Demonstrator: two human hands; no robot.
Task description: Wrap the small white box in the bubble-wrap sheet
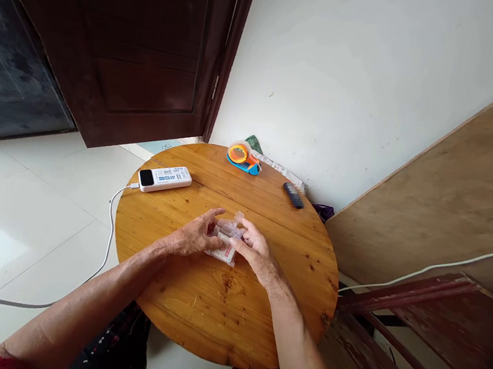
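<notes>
A small white packet (224,251) with red print, wrapped in crinkled clear plastic, is between my two hands just above or on the round wooden table; I cannot tell which. My left hand (195,233) grips its left side, thumb on top and index finger stretched out beyond it. From the right, my right hand (256,249) holds the packet with the thumb pressed on its upper face and the fingers curled behind. A translucent flap (239,216) of the wrapping sticks up by my right fingertips.
On the wooden table (197,314) lie a white device (165,179) with a plugged-in cable (112,223), an orange-and-blue tape dispenser (244,156) and a dark, blurred-out object (293,195). A white wall stands behind, a dark door (155,51) at left, and reddish wooden furniture (414,308) at right.
</notes>
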